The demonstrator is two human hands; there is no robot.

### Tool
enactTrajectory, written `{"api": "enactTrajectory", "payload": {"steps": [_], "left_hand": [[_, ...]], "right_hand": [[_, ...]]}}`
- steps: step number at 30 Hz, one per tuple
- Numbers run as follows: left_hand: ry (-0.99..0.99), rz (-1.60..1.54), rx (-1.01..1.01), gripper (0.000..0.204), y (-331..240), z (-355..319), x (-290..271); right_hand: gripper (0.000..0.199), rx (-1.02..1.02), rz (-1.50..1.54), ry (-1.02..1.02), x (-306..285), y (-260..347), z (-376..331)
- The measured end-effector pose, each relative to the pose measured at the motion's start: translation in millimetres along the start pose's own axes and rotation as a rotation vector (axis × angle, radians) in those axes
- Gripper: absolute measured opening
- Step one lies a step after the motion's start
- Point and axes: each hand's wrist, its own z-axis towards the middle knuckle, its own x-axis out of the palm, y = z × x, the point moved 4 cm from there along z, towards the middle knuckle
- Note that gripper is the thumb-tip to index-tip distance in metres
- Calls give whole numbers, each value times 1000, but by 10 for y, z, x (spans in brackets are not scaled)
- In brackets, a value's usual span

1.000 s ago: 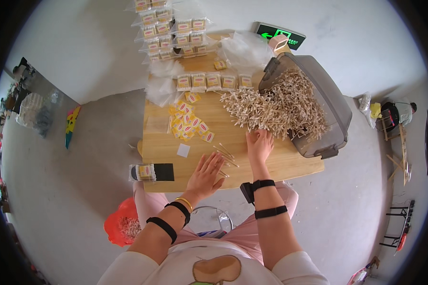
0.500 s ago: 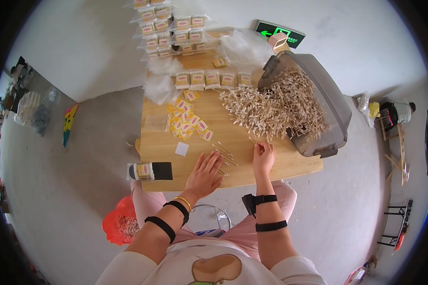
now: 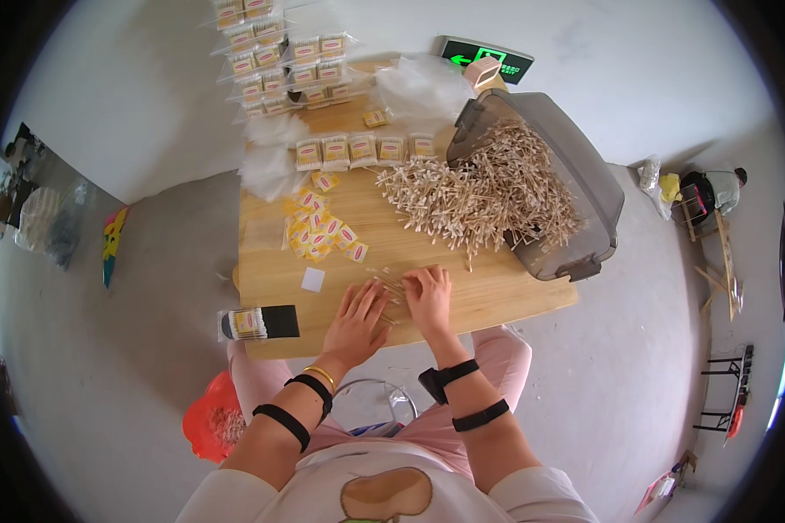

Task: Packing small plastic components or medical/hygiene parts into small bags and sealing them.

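Near the table's front edge, my left hand lies palm down with its fingers stretched out, beside a few loose cotton swabs. Some of these swabs run under or against its fingertips. My right hand is just right of them, its fingers bent down and pinched at the swabs' ends; the swab in the pinch is mostly hidden by the fingers. Farther right spreads a big heap of cotton swabs, spilling from a grey translucent bin tipped on its side. A small white square card lies left of my left hand.
Yellow-and-white labels lie scattered mid-table. Behind them stand filled swab packs in a row, with stacked packs and clear bags at the back. A black holder with a swab pack overhangs the left edge. A red basin sits below.
My right hand has moved left from near the heap to the loose swabs by my left hand. My left hand stays flat by them. The whole view has shifted slightly.
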Motion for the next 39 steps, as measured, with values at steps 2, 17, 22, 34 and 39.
{"api": "enactTrajectory", "payload": {"steps": [2,17,22,34,39], "left_hand": [[-1,-8,-6,69,17,-11,-3],[-65,-66,19,67,-8,-1,-33],[-55,-52,13,66,5,-17,-24],[-39,-22,16,69,6,-15,-20],[-44,-53,15,69,-1,-6,-19]], "right_hand": [[22,28,-36,-49,-45,-9,30],[11,294,-251,-243,-579,-906,260],[9,324,-110,-278,-647,-932,50],[19,118,-158,-157,-232,-235,162],[20,338,-319,-290,-526,-730,331]]}}
